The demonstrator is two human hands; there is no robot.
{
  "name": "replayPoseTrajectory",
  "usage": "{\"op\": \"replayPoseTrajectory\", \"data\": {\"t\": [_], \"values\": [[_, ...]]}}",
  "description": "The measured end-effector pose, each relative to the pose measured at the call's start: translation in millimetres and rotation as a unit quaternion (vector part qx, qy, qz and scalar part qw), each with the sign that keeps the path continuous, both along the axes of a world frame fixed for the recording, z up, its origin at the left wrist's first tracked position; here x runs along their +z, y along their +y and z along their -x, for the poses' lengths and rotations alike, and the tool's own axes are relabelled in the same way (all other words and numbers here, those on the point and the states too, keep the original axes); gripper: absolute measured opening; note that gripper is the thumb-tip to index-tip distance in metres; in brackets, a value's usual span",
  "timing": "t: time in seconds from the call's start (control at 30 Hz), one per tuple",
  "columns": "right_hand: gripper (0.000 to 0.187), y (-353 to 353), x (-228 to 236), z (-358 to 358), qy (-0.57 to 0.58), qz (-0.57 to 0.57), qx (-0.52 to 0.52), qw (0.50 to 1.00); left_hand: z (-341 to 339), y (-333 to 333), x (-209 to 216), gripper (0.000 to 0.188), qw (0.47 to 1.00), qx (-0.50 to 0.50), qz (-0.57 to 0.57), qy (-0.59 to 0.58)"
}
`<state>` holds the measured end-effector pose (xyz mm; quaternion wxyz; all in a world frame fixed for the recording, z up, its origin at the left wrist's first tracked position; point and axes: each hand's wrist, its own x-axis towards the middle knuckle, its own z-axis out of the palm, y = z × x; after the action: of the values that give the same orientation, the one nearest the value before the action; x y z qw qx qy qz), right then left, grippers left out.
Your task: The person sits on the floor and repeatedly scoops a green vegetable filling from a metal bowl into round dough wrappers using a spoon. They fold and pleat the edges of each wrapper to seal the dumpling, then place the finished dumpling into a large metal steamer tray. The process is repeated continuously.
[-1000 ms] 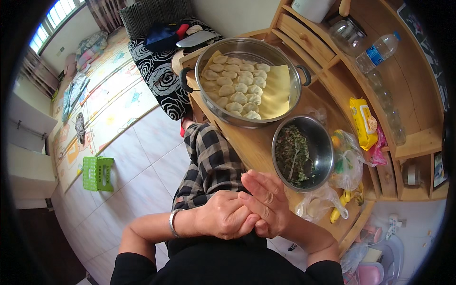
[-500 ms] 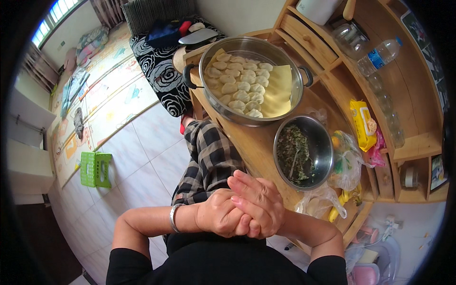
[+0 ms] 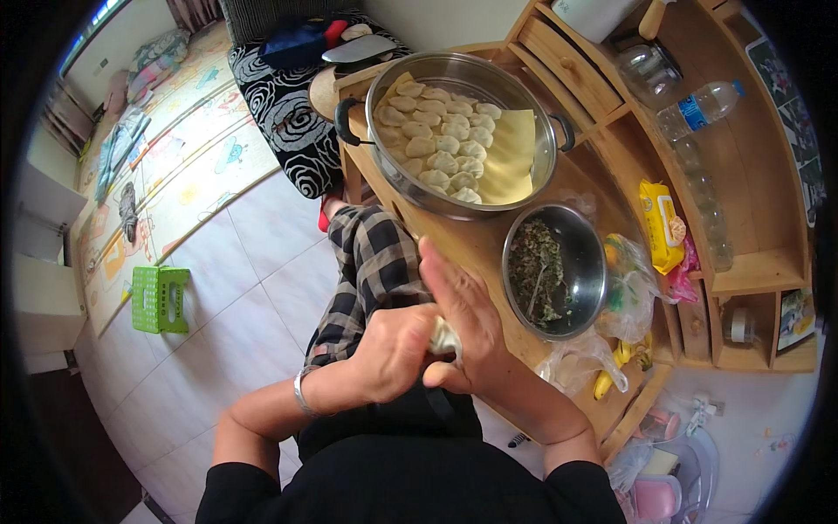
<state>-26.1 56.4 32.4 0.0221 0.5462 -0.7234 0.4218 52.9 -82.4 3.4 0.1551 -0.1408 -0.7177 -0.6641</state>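
A pale dumpling (image 3: 444, 339) is between my hands over my lap. My left hand (image 3: 393, 351), with a silver bracelet at the wrist, is closed with its thumb side on the dumpling. Fingers stretched up and thumb apart, my right hand (image 3: 469, 319) bears the dumpling against its palm; the palm is partly hidden. Beyond them stands a wide steel pot (image 3: 377, 166) with dark handles. Rows of white dumplings (image 3: 443, 162) lie in it on a yellowish sheet (image 3: 506, 166). Nearest my right hand is a steel bowl (image 3: 587, 271) of chopped green filling (image 3: 534, 266) with a utensil in it.
The pot and bowl stand on a wooden table (image 3: 467, 249). To the right are plastic bags (image 3: 630, 288), bananas (image 3: 611, 371), a yellow wipes pack (image 3: 661, 229) and a shelf with bottles (image 3: 703, 109). On the tiled floor at left is a green stool (image 3: 160, 299).
My hands have parted from being clasped together, and the dumpling between them now shows. The fingers of my right hand have straightened upward. The view has shifted slightly.
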Motion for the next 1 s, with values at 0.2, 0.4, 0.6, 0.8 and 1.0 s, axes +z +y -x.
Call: {"op": "replayPoseTrajectory", "data": {"t": [0.2,0.4,0.6,0.8,1.0], "values": [[0.083,7.4,9.2,-6.7,-0.160,0.040,-0.085,0.983,-11.1,-8.0,3.7,0.063,0.962,-0.051,-0.193,-0.187],[0.031,3.6,13.4,-31.6,-0.112,0.016,-0.163,0.980,-13.5,-16.9,-1.4,0.054,0.994,0.027,-0.044,-0.092],[0.022,-2.9,11.2,-31.6,-0.066,0.053,-0.175,0.981,-13.0,-17.2,4.8,0.059,0.994,0.089,0.057,-0.012],[0.023,-1.2,9.7,-31.0,-0.038,0.062,-0.189,0.979,-7.9,-21.4,13.2,0.032,0.967,0.225,0.095,0.070],[0.025,-0.7,9.1,-31.0,-0.013,0.065,-0.175,0.982,-4.2,-24.1,19.8,0.027,0.951,0.236,0.160,0.117]]}}
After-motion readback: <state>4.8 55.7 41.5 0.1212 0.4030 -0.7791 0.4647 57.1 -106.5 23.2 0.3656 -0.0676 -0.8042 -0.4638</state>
